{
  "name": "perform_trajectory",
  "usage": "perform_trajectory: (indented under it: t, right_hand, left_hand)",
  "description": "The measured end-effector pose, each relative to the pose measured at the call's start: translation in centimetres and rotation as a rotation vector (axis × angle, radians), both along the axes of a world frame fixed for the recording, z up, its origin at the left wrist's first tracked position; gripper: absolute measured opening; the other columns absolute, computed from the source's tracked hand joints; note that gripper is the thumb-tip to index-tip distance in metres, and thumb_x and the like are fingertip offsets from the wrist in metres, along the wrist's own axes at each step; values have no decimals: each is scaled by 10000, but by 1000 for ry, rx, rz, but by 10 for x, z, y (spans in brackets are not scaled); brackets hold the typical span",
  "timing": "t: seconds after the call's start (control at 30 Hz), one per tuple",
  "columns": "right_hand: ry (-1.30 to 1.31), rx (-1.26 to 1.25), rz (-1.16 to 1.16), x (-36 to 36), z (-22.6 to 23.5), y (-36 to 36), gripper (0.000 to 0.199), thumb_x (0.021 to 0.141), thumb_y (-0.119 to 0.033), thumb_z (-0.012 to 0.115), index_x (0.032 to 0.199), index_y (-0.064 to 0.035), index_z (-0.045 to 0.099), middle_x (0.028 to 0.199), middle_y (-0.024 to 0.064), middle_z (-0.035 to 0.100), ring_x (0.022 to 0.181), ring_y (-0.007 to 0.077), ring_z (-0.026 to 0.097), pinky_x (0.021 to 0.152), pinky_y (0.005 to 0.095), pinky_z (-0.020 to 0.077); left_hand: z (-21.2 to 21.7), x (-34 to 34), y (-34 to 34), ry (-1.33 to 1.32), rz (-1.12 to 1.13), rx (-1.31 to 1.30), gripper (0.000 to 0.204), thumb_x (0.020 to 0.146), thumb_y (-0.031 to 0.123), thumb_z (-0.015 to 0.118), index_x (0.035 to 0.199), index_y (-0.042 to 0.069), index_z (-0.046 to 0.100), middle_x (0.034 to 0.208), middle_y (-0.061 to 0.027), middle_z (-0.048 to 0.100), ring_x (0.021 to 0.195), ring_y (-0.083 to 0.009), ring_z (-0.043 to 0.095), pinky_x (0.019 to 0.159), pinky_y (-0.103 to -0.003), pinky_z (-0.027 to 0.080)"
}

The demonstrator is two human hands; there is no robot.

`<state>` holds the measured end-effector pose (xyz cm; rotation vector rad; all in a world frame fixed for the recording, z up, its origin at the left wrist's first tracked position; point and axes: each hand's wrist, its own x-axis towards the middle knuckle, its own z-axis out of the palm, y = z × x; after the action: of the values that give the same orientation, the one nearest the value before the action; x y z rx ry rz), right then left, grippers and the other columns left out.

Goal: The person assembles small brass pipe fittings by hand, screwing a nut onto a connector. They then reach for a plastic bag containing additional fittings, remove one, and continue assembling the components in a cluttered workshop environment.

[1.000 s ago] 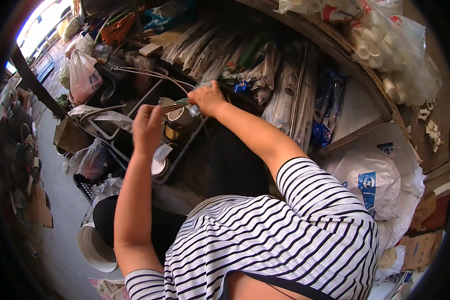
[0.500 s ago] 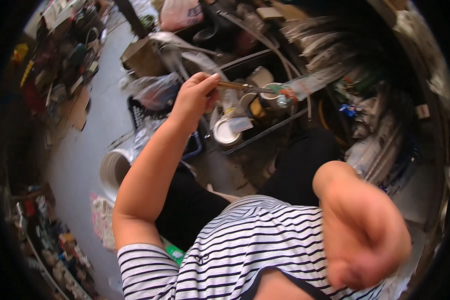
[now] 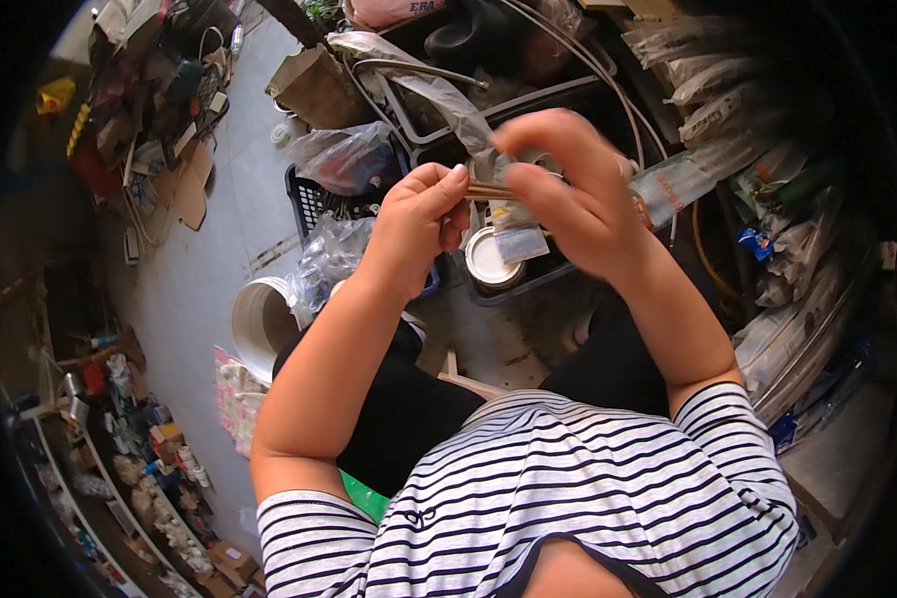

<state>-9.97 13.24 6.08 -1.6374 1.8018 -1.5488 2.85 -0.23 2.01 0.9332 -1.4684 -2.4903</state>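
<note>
My left hand point(image 3: 421, 217) is closed, pinching a thin golden-brown stick-like tool point(image 3: 488, 191) between thumb and fingers; its exact kind is unclear. The tool points right, and its far end is hidden behind my right hand point(image 3: 580, 194). That hand is slightly blurred, thumb and forefinger spread apart around the tool's far part, with no grip visible. Below the hands a round white-lidded can point(image 3: 491, 261) stands at the near edge of a black crate point(image 3: 528, 289). A clear plastic packet with a pale label point(image 3: 521, 245) rests against the can.
To the left are a black basket point(image 3: 309, 204) with plastic bags point(image 3: 344, 159), and a white bucket point(image 3: 259, 324). Bundled plastic-wrapped lengths point(image 3: 708, 179) lie at right. Loose goods and cardboard point(image 3: 194, 184) line the far left, with low shelves point(image 3: 95, 488) nearer.
My right hand has swung up from beside my body to the tool's far end. The left hand has moved slightly right and down in view, still pinching the tool.
</note>
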Motion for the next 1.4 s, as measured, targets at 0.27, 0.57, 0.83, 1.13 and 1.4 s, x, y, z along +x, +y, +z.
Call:
perform_trajectory:
  t: [0.27,0.57,0.83,1.13,1.4]
  right_hand:
    - [-122,466,145,-16,-79,-7,193,828,-257,549,842,-68,586,716,137,597,677,324,578,590,389,443]
    - [-329,559,163,-24,-84,-9,189,815,-196,576,785,-10,586,582,116,544,518,208,505,491,305,379]
    - [-287,633,134,-26,-80,-10,228,796,-290,558,835,-77,631,727,129,616,714,299,594,629,380,450]
    - [-259,416,105,-22,-89,-6,140,774,-156,611,758,-24,570,600,116,541,531,237,522,496,312,391]
    - [-14,223,-3,-20,-100,-5,114,737,-200,616,746,-89,592,701,80,589,682,269,581,575,369,450]
  left_hand:
    - [-14,3,12,-106,25,121,514,924,469,312,1017,4,508,708,-47,542,561,-100,482,521,-218,405]
    - [-13,-2,12,-141,10,273,569,933,478,239,1077,-24,466,813,-78,574,663,-116,534,614,-248,457]
    - [-14,-4,9,-96,29,327,537,947,437,235,1076,-21,484,819,-76,584,666,-118,544,619,-248,470]
    - [-16,-3,13,-105,27,323,503,954,405,244,1065,-13,501,803,-61,580,655,-108,541,609,-239,472]
    - [-19,-5,15,-146,62,244,405,952,334,326,1082,0,515,814,-60,571,678,-108,529,619,-242,453]
